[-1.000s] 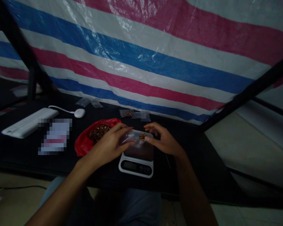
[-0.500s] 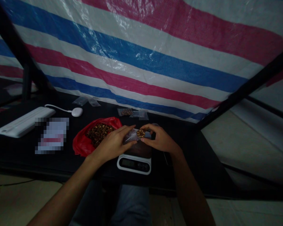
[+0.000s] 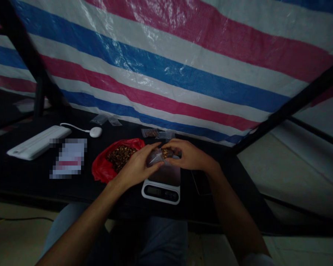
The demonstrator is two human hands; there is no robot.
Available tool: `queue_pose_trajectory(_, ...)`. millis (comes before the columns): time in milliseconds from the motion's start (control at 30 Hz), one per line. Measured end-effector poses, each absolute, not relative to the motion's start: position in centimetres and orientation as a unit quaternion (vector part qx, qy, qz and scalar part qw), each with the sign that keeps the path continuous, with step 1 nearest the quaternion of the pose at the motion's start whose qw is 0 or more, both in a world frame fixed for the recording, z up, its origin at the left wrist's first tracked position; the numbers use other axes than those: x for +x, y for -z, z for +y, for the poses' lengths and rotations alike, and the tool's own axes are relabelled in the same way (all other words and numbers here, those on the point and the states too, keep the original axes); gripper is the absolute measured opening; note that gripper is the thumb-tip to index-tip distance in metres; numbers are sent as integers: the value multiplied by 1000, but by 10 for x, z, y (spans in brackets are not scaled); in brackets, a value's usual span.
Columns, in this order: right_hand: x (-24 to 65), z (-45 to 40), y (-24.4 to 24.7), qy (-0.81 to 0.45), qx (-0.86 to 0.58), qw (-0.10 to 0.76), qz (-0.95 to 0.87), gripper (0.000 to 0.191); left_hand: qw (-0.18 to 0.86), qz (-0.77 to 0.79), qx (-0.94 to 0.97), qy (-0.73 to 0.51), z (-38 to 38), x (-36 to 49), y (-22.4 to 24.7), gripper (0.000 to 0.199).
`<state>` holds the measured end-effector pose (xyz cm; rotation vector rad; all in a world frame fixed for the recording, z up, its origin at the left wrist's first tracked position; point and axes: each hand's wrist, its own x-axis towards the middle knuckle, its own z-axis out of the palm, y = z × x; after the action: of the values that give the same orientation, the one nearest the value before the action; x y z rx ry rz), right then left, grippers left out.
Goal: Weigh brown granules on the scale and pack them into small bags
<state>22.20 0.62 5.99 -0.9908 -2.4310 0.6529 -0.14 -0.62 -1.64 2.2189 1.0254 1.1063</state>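
Note:
Between my hands is a small clear plastic bag [image 3: 155,158] with brown, seed-like pieces [image 3: 165,153] at its right end. My left hand [image 3: 140,162] grips the bag's left end between thumb and fingers. The filled end is pinched by my right hand [image 3: 184,155], whose fingers partly hide it. Directly below them lies a kitchen scale [image 3: 161,193] with a white front and a small display. A red plastic bag [image 3: 101,170], open at the top and full of the same brown pieces [image 3: 120,157], sits left of the scale, partly behind my left hand.
Behind the scale lie a filled small bag [image 3: 150,132] and other clear bags [image 3: 168,135]. More clear bags [image 3: 100,118] rest at the back left. A white power strip [image 3: 39,142], a round white device [image 3: 96,132] and a dark phone-like slab [image 3: 201,183] lie on the black table.
My right hand has closed further over the filled end, hiding more of the brown pieces. The whole view has shifted slightly, and the dark slab at the right shows more.

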Motion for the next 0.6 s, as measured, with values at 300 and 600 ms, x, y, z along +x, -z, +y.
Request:
queue_pose_trajectory(300, 201, 17, -102, -202, -335, 116, -913, 33, 215, 389, 799, -406, -10, -18, 4, 69)
queue_pose_trajectory(600, 171, 15, -137, -154, -299, 86, -938, 26, 205, 394, 790, -423, -16, -29, -14, 70)
